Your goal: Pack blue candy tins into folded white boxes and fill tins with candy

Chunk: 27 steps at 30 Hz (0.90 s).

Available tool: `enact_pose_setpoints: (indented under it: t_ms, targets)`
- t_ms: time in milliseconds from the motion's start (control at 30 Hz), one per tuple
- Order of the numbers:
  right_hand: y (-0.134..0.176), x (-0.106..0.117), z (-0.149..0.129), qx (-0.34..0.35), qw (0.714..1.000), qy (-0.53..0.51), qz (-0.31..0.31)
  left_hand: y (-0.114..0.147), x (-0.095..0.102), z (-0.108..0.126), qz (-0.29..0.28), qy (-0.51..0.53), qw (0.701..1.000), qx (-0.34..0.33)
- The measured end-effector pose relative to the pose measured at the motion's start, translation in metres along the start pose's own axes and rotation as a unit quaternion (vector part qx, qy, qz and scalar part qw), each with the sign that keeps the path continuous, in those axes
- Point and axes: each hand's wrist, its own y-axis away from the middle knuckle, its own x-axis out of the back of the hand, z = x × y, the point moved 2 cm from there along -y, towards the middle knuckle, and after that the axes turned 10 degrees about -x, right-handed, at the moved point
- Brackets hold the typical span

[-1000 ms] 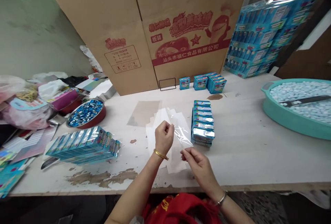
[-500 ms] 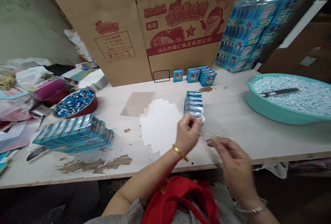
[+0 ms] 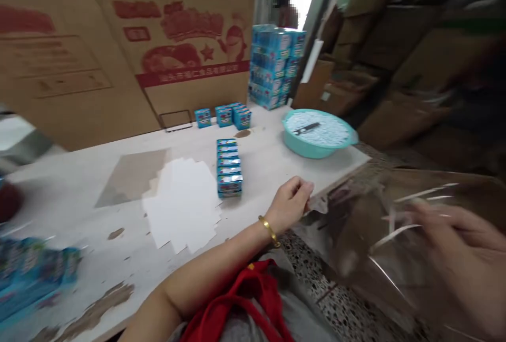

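Off the table's right front corner, a sheet of clear plastic film (image 3: 356, 250) stretches between my two hands. My left hand (image 3: 290, 202), with a gold bangle at the wrist, is closed on the film's left end. At the far right my right hand (image 3: 462, 242), blurred, pinches the other end between thumb and fingers. A row of small blue boxes (image 3: 229, 171) stands on the table to the left of my left hand. Fanned white cards (image 3: 182, 205) lie beside that row, partly over a flat translucent sheet (image 3: 130, 176).
A turquoise basin (image 3: 312, 147) of white wrapped pieces, with a dark tool on top, stands at the table's right end. Wrapped blue boxes (image 3: 271, 68) are stacked behind. A large carton (image 3: 190, 89) walls the back. More blue packs (image 3: 35, 273) lie front left. A person (image 3: 286, 10) is far behind.
My view has turned right. Both hands have moved right, away from the box row and past the table edge. The right hand has spread far from the left, opening out the film.
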Motion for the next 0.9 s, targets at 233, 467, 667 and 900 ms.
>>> enact_pose_setpoints:
  t_ms: [233,467,667,900]
  targets:
    - [0.004,-0.036,0.054,-0.131,0.975,-0.097,-0.151,0.016,-0.021,-0.007,-0.148,-0.103,0.983,0.025]
    - [0.004,-0.042,0.072,-0.118,0.964,0.003,-0.237,-0.011,0.010,-0.040,-0.044,-0.064,0.997,0.030]
    - [-0.022,-0.023,0.066,-0.024,0.980,0.121,-0.155,-0.018,0.011,-0.045,0.024,-0.066,0.997,0.012]
    - [-0.016,-0.035,0.024,0.178,0.934,0.288,-0.113,-0.031,0.003,-0.035,-0.041,-0.031,0.999,0.006]
